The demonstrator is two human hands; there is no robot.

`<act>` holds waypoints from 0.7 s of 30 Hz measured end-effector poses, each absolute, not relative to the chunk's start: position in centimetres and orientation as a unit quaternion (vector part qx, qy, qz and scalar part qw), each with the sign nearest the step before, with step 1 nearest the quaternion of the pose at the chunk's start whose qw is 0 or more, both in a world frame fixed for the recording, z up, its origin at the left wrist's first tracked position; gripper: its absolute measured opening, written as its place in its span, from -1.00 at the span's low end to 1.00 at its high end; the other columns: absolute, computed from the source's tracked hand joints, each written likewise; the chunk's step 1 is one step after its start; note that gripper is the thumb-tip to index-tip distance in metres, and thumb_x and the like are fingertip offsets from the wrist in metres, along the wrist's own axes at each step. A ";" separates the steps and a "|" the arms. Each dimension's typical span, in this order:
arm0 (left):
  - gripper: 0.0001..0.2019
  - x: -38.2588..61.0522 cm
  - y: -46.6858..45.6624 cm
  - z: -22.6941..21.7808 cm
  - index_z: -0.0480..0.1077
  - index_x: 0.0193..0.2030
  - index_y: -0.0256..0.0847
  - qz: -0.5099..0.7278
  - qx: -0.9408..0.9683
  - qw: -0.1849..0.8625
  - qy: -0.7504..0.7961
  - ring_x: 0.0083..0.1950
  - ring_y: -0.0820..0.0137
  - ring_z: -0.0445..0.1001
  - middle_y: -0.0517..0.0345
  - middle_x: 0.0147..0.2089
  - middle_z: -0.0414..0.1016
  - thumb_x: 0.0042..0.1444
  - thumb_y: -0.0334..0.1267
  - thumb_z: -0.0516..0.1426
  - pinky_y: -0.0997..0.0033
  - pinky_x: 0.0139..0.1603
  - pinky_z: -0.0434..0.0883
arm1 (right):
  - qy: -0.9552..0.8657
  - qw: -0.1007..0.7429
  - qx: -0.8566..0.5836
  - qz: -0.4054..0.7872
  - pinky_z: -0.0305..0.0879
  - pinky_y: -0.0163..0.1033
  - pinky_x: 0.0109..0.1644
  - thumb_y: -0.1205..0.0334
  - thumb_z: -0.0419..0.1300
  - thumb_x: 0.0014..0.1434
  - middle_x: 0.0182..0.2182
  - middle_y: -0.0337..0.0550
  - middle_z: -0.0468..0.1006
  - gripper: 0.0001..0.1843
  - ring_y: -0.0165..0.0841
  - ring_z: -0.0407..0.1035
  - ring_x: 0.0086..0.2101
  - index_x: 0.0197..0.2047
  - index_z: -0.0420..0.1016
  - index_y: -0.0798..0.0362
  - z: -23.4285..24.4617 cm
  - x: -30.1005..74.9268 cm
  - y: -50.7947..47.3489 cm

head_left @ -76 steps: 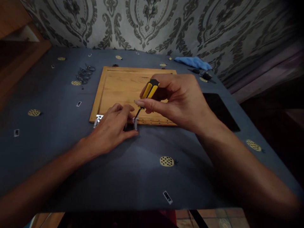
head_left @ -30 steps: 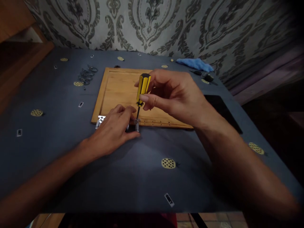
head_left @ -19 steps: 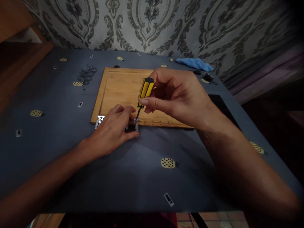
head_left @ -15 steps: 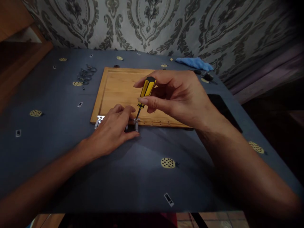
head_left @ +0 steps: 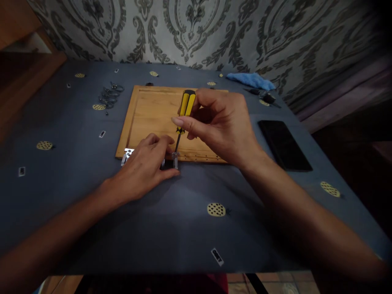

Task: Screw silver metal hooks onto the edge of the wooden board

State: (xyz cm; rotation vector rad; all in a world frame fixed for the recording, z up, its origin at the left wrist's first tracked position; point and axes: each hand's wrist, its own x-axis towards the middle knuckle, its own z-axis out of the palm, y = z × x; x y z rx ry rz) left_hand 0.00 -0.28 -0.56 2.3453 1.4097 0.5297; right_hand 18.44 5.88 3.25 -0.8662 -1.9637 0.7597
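Mid-frame, the right hand [head_left: 220, 126] grips a yellow-and-black screwdriver [head_left: 186, 105], tip on a small silver metal bracket [head_left: 175, 160] — pinched steady by the left hand [head_left: 143, 169] at the near edge of the pale wooden board [head_left: 150, 110]. 1 similar bracket [head_left: 127, 154] (board's left corner) looks fitted; this one seems half-fastened.

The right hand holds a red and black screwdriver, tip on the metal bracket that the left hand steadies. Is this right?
Not quite. The head view shows the screwdriver in the right hand is yellow and black, not red. Its tip is on the metal bracket that the left hand steadies.
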 end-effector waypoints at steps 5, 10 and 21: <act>-0.55 0.1 -0.4 -0.5 0.26 0.01 -0.17 0.190 0.828 0.179 0.497 0.06 0.17 0.42 0.09 -0.06 0.54 0.10 -0.21 0.38 0.20 -0.03 0.43 | -0.780 0.424 -0.349 0.300 0.28 -0.30 -0.48 -0.22 0.39 0.08 -0.54 -0.30 0.39 -0.52 -0.42 0.34 -0.50 -0.43 0.39 0.01 3.1 18.0 6.3; -0.56 0.2 -0.4 -0.4 0.26 -0.03 -0.16 0.191 0.828 0.181 0.495 0.06 0.17 0.42 0.10 -0.07 0.55 0.09 -0.22 0.39 0.20 -0.02 0.43 | -0.775 0.431 -0.343 0.311 0.29 -0.32 -0.49 -0.21 0.40 0.07 -0.53 -0.31 0.40 -0.53 -0.45 0.35 -0.52 -0.40 0.41 0.02 2.9 17.9 6.8; -0.55 0.0 -0.4 -0.6 0.27 0.02 -0.17 0.195 0.827 0.178 0.497 0.04 0.17 0.44 0.11 -0.08 0.54 0.10 -0.22 0.37 0.20 -0.01 0.43 | -0.761 0.397 -0.277 0.432 0.45 -0.39 -0.46 -0.02 0.44 0.11 -0.42 -0.35 0.51 -0.61 -0.53 0.42 -0.55 -0.11 0.49 0.00 4.0 19.1 6.3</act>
